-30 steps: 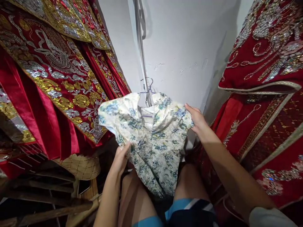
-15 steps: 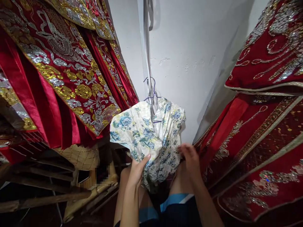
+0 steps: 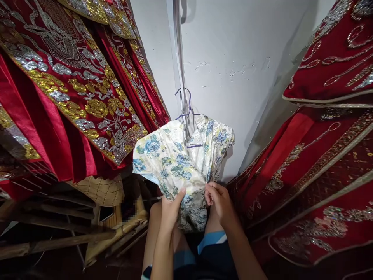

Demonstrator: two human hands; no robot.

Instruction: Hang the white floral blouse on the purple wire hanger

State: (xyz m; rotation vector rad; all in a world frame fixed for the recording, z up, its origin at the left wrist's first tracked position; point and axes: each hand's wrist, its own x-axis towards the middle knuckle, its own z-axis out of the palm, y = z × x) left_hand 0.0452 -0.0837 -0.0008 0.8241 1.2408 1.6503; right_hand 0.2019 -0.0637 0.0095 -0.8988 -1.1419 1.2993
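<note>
Clamping fingers on the floral blouse (image 3: 171,165) is the left hand (image 3: 171,210); the right hand (image 3: 220,200) apparently pinches the garment's front.

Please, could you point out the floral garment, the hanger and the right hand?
Floral garment (image 3: 174,161): head view, on its front.
Hanger (image 3: 190,110): head view, below its hook.
Right hand (image 3: 220,199): head view, on its middle.

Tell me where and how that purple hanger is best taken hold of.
Probably by the upright neck of the purple hanger, pinched from the person's right: that slim part rises above the floral blouse, while the hook curls left near the pale strip. The left hand and right hand are lower, on the blouse, leaving the neck uncovered.
</note>
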